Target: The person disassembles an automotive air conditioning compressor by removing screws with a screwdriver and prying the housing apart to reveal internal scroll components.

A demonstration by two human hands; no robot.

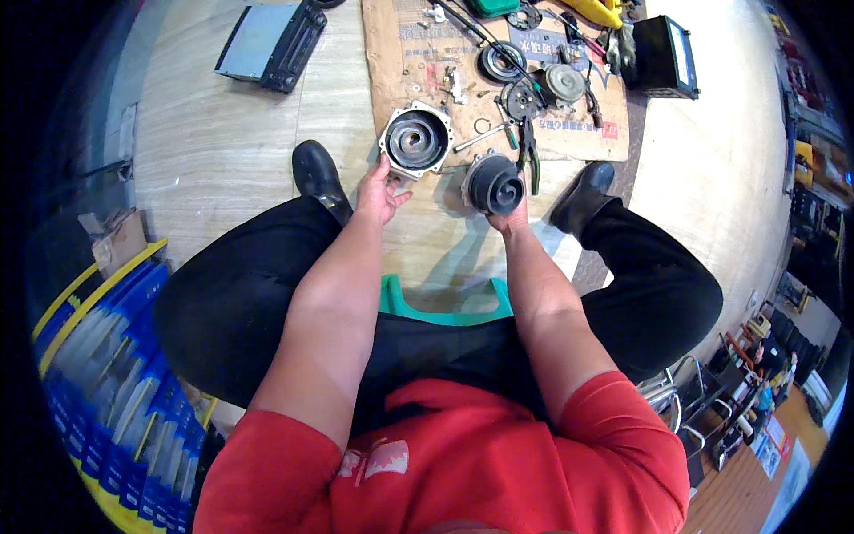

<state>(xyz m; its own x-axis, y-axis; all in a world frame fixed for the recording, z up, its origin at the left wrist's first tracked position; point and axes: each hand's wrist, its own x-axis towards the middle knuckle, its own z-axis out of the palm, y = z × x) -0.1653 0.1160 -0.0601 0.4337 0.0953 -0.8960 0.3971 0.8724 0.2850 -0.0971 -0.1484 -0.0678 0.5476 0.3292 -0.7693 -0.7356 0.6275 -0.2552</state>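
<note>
My left hand (381,191) grips the near edge of a square metal housing (415,140) with a spiral scroll inside, resting at the cardboard's edge. My right hand (509,216) holds up a round dark scroll part (495,184) with a spiral vane, just right of the housing. I sit on a low green stool (445,307) with my knees apart and black shoes (316,171) on the floor.
A cardboard sheet (391,62) ahead carries small bolts, round metal parts (563,83), a wrench (485,135) and pliers (531,156). A flat black device (271,40) lies far left, a black box (665,55) far right. Blue-yellow boxes (116,374) stack at my left.
</note>
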